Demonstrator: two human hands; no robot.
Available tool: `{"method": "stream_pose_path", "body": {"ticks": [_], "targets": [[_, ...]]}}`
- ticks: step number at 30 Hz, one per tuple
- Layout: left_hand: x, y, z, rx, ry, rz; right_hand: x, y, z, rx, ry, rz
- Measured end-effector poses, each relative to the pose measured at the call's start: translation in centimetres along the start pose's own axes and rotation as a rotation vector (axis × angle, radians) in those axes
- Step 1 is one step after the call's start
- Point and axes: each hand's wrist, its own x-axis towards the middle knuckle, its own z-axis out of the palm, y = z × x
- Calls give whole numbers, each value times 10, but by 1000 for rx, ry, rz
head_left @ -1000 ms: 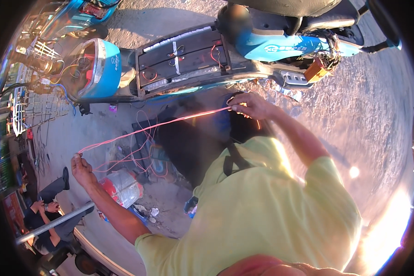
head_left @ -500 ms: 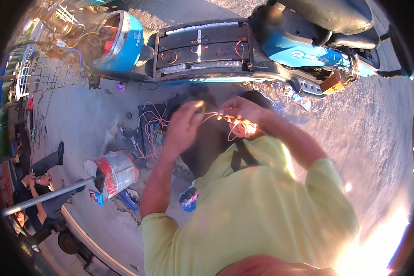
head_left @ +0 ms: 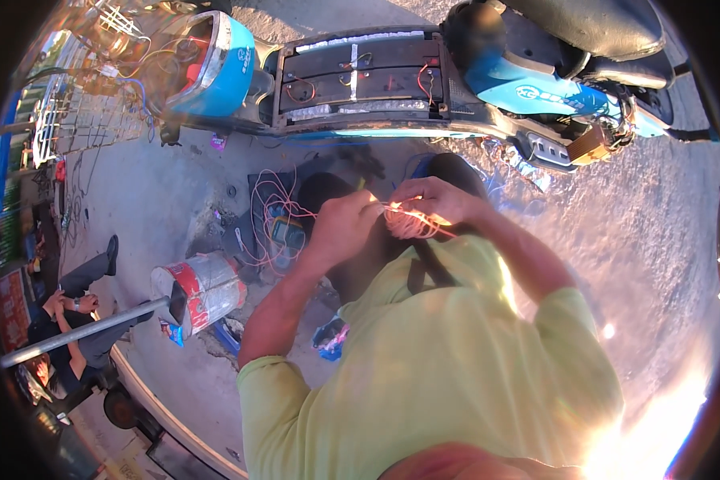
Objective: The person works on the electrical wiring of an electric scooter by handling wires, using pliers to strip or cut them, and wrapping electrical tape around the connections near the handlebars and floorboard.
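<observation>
Between my hands, in front of my knees, is a small bundled coil of pinkish-orange wire (head_left: 408,225). My right hand (head_left: 438,200) is closed around the top of the coil, fingers bent over it. Beside it, nearly touching, my left hand (head_left: 346,228) pinches the wire at the coil's left end; its fingertips are partly hidden. From my left hand a length of the same wire runs left into loose, tangled loops (head_left: 274,192) near the ground. Next to these loops lies a boxy device with a greenish face (head_left: 288,232).
A blue electric scooter (head_left: 216,72) spans the far side, its floor compartment (head_left: 360,76) uncovered, showing dark blocks and short wires. At left stand a red-and-white bucket (head_left: 208,292) and a metal pipe (head_left: 88,332). Another person (head_left: 84,304) sits at far left.
My left hand has moved right, from apart along the stretched wire to close beside my right hand. The coil now hangs more openly under my right fingers.
</observation>
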Motion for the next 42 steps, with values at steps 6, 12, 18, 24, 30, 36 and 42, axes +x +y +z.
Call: {"method": "stream_pose_path", "body": {"ticks": [6,12,18,24,30,36,42], "targets": [[-2,3,-16,-233,83,-29,-3,-13,13,-498,118,-172],[-6,0,-40,-343,133,-149,5,-24,29,-473,266,-332],[-10,-5,-39,-518,130,-194,19,-30,45,-484,519,-379],[-10,3,-28,-608,164,-175,60,-42,69,-362,516,-181],[-27,-37,-55,-413,294,-283,40,-38,61,-644,421,-371],[-53,-74,-61,-633,211,-444,-17,-42,-15,-710,198,-588],[-47,-59,-30,-621,227,-338,-57,-57,-50,-917,181,-484]]}}
